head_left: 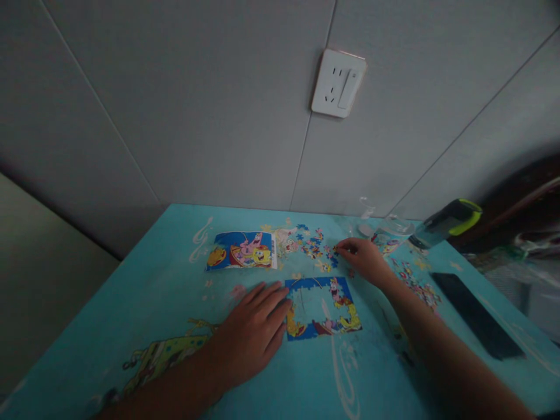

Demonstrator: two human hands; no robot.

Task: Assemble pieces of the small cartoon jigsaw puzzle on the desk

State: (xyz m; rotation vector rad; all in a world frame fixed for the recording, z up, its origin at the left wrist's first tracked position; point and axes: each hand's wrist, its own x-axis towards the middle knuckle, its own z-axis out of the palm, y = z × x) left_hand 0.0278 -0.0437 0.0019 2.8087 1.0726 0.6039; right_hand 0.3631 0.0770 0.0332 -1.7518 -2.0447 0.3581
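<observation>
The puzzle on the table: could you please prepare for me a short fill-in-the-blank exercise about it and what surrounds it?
1. The left hand rests at the ____ edge of the unfinished puzzle.
2. The ____ hand is at the loose pieces.
3. The white socket is fixed to the grey ____.

Missing words: left; right; wall.

Grey wall panels [219,116] with thin seams stand behind a turquoise surface [153,280] that is printed with pale swirls and a yellow cartoon figure [168,353]. A white socket plate [339,83] with a switch sits beside a seam. At left is a plain, dull greenish-grey panel [44,280]. At right, a dark reddish-brown curved form [525,216], perhaps furniture, is blurred. The light is dim.
</observation>
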